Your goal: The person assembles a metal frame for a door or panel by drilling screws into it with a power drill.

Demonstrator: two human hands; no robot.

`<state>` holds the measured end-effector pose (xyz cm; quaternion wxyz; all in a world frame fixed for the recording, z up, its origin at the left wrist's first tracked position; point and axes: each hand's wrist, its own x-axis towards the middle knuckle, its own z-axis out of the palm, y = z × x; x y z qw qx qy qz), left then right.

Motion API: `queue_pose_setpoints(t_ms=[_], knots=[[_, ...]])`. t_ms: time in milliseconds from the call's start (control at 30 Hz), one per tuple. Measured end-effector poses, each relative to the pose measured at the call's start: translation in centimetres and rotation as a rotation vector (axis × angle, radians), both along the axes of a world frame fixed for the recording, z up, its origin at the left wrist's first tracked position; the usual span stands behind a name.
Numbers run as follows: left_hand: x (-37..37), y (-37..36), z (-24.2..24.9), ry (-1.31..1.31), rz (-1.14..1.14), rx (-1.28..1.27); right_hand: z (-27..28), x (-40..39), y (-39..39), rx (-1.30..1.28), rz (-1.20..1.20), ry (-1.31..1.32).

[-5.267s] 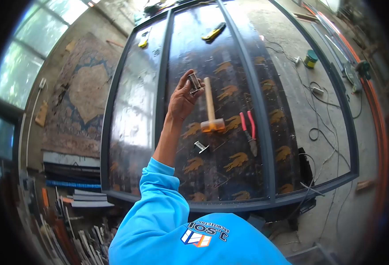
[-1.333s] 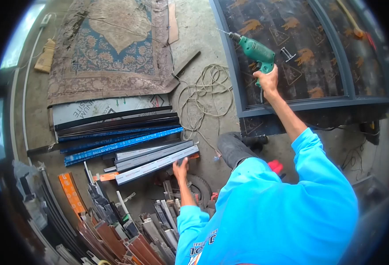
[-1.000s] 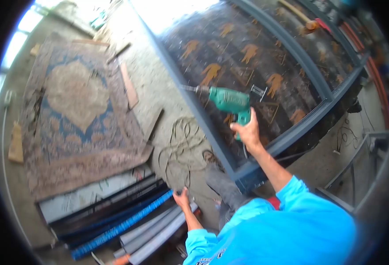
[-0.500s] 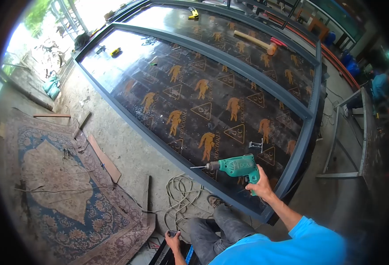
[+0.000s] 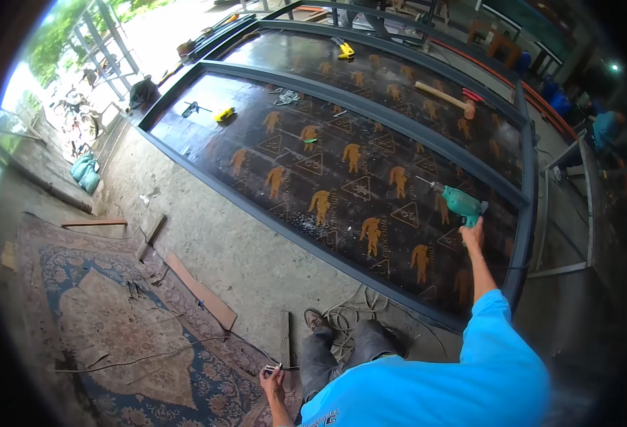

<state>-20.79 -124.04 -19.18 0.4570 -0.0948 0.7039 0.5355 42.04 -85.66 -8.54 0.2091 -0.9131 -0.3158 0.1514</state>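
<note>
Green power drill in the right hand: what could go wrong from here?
The thin bit of the green power drill, in the right hand, might scratch the black panel with orange prints beneath. The coiled pale cord beside the brown shoe could trip the person. The left hand may drop its small metallic-looking piece.

We were in a workshop, open to daylight at the far left. We knew it by the bare grey concrete floor (image 5: 235,249), the large dark-grey metal frame (image 5: 529,213) on black printed board (image 5: 356,208), and, toward the right, the green power drill (image 5: 463,203), the long wooden-handled mallet (image 5: 443,96) and the red-handled pliers (image 5: 472,95).
</note>
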Motion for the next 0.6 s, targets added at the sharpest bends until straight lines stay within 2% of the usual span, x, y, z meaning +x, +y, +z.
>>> queue_pose_setpoints(t_ms=[33,100,167,200,233,267,333,367,433,467,567,600], knots=[[-1.7,4.5,2.7,-0.028,0.001,0.060,1.4,-1.0,0.3,-0.064,0.012,0.003],[-5.6,11.2,4.4,-0.030,-0.106,0.140,0.1,-1.1,0.2,-0.137,0.056,-0.287],[-8.3,18.3,5.8,0.055,-0.291,0.205,0.0,-2.0,0.7,-0.215,0.010,-0.273],[-9.0,22.0,7.0,0.095,-0.315,0.245,1.5,-3.2,0.3,-0.291,-0.046,-0.250],[-9.0,26.2,8.0,0.125,-0.359,0.288,2.4,-4.8,-0.1,-0.303,-0.013,-0.295],[-8.3,30.2,9.8,0.245,-0.447,0.318,1.6,-5.7,-0.7,-0.289,0.070,-0.447],[-6.0,37.6,13.8,0.459,-0.611,0.398,1.9,-9.4,-0.8,-0.224,0.080,-0.415],[-4.3,41.0,14.9,0.558,-0.676,0.440,1.6,-11.2,-0.4,-0.083,0.131,-0.388],[-0.8,47.4,15.5,0.555,-0.829,0.521,2.0,-14.2,1.9,0.185,0.278,-0.420],[1.3,50.2,17.8,0.681,-0.983,0.465,2.8,-15.4,3.7,0.278,0.298,-0.419],[5.6,59.5,15.7,0.705,-1.107,0.546,4.5,-16.7,12.1,0.482,0.331,-0.420],[7.4,62.8,15.9,0.775,-1.137,0.576,5.8,-16.8,15.2,0.441,0.318,-0.388]])
